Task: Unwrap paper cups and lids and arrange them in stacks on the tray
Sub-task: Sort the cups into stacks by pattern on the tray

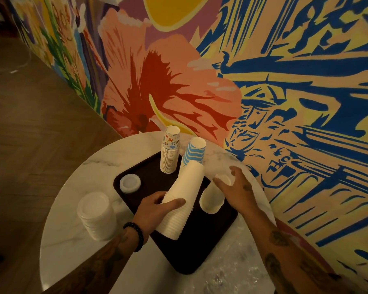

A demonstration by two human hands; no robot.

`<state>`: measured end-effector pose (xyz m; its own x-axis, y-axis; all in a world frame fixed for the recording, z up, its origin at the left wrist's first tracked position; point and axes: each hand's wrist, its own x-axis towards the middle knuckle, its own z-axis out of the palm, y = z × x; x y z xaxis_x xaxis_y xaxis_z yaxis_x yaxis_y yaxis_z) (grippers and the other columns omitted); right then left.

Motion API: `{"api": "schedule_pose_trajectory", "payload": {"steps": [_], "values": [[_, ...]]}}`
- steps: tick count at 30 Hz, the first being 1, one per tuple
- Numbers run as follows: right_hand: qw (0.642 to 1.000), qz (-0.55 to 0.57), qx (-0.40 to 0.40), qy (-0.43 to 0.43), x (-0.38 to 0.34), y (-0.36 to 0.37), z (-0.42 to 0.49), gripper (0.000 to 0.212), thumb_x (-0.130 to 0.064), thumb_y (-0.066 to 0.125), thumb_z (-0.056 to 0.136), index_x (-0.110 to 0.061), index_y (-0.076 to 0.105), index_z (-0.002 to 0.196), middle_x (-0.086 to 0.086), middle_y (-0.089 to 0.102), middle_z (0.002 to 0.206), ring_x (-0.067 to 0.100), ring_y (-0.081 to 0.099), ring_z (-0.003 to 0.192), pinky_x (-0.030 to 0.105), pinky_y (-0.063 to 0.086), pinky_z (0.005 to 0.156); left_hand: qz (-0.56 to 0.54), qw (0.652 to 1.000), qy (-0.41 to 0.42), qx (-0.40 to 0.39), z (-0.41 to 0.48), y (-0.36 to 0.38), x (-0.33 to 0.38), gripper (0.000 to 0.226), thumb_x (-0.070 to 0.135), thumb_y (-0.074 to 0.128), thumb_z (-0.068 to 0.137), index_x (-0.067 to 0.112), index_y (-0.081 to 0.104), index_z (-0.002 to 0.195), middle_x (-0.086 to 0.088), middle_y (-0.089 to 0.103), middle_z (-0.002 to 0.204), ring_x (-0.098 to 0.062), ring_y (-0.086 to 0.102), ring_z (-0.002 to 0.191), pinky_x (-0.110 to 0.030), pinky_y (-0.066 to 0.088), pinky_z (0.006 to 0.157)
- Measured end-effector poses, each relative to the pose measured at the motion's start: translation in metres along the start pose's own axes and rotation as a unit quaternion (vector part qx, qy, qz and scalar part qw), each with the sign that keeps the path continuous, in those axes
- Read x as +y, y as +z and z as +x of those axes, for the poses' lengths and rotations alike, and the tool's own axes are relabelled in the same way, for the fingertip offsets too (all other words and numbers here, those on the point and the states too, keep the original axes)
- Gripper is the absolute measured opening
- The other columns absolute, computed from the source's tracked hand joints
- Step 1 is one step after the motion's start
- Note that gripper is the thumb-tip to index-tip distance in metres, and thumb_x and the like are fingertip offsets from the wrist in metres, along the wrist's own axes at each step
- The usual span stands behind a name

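Note:
A dark tray lies on a round marble table. My left hand grips a tall stack of plain white cups, which leans over the tray. My right hand holds the top of a shorter white cup stack at the tray's right edge. A stack of patterned cups and a blue-and-white striped stack stand upright at the tray's far end. A single translucent lid lies on the tray's left corner.
A stack of white lids stands on the table left of the tray. Crumpled clear plastic wrap lies on the table at the near right. A painted mural wall rises close behind the table. Wooden floor lies to the left.

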<state>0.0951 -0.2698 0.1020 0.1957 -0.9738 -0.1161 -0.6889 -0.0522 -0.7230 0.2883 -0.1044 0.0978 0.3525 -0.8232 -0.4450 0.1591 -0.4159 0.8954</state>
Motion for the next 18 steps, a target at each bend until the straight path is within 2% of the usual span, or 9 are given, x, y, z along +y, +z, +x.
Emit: {"api": "schedule_pose_trajectory", "payload": {"steps": [2,3,5,7,8,12,15,18], "values": [[0.997,0.059,0.041,-0.018,-0.013,-0.003,-0.006,0.060,-0.060,0.068,0.085,-0.034,0.048,0.136,-0.006,0.057,0.132,0.019,0.055,0.121,0.037,0.048,0.096,-0.004,1.000,0.006,0.005,0.000,0.005,0.002,0.038,0.042,0.081,0.074,0.030,0.064,0.106,0.005,0.064,0.111,-0.015,0.063,0.099,-0.032,0.053,0.083],[0.995,0.098,0.030,-0.015,-0.022,-0.004,-0.010,0.052,-0.063,0.066,0.085,-0.036,0.053,0.127,-0.009,0.061,0.123,0.016,0.059,0.112,0.034,0.049,0.088,-0.006,1.000,0.010,0.005,-0.001,0.008,0.003,0.038,0.042,0.082,0.073,0.030,0.065,0.105,0.005,0.065,0.110,-0.014,0.063,0.098,-0.030,0.052,0.081],[0.986,0.162,-0.033,0.000,-0.038,-0.007,-0.017,0.045,-0.071,0.062,0.082,-0.038,0.059,0.112,-0.009,0.067,0.108,0.013,0.065,0.087,0.031,0.050,0.069,-0.002,1.000,0.024,0.001,-0.003,0.013,0.006,0.039,0.042,0.084,0.070,0.032,0.066,0.103,0.008,0.066,0.108,-0.011,0.063,0.097,-0.027,0.051,0.077],[0.978,0.190,-0.086,0.013,-0.046,-0.006,-0.022,0.045,-0.070,0.061,0.083,-0.034,0.061,0.110,-0.003,0.067,0.099,0.011,0.058,0.060,0.028,0.045,0.052,0.025,0.998,0.054,0.001,-0.004,0.018,0.007,0.045,0.044,0.087,0.066,0.036,0.065,0.104,0.013,0.066,0.107,-0.006,0.063,0.096,-0.023,0.050,0.075],[0.976,0.195,-0.093,0.014,-0.047,-0.004,-0.024,0.047,-0.069,0.062,0.083,-0.033,0.061,0.113,-0.001,0.066,0.097,0.011,0.055,0.056,0.026,0.043,0.048,0.048,0.996,0.072,0.001,-0.005,0.019,0.007,0.047,0.046,0.087,0.064,0.039,0.064,0.103,0.015,0.066,0.107,-0.002,0.062,0.096,-0.021,0.049,0.074],[0.974,0.220,-0.053,0.024,-0.046,0.007,-0.028,0.055,-0.072,0.072,0.069,-0.035,0.060,0.108,-0.001,0.065,0.098,0.012,0.056,0.067,0.026,0.043,0.049,0.113,0.985,0.130,0.002,-0.006,0.023,0.005,0.055,0.051,0.087,0.058,0.045,0.058,0.105,0.021,0.064,0.107,0.005,0.059,0.098,-0.013,0.045,0.075],[0.971,0.233,-0.041,0.032,-0.043,0.009,-0.027,0.045,-0.061,0.076,0.075,-0.032,0.060,0.106,-0.002,0.064,0.099,0.014,0.056,0.075,0.027,0.041,0.055,0.138,0.980,0.140,-0.008,-0.005,0.022,0.004,0.056,0.045,0.088,0.063,0.044,0.055,0.109,0.022,0.061,0.109,0.005,0.056,0.101,-0.012,0.043,0.077],[0.969,0.238,-0.051,0.030,-0.043,0.007,-0.024,0.038,-0.056,0.073,0.080,-0.032,0.061,0.108,-0.001,0.063,0.101,0.016,0.055,0.080,0.028,0.041,0.057,0.147,0.981,0.128,-0.013,-0.002,0.019,0.004,0.059,0.040,0.088,0.067,0.036,0.056,0.117,0.020,0.060,0.111,0.004,0.055,0.100,-0.013,0.043,0.076]]}}
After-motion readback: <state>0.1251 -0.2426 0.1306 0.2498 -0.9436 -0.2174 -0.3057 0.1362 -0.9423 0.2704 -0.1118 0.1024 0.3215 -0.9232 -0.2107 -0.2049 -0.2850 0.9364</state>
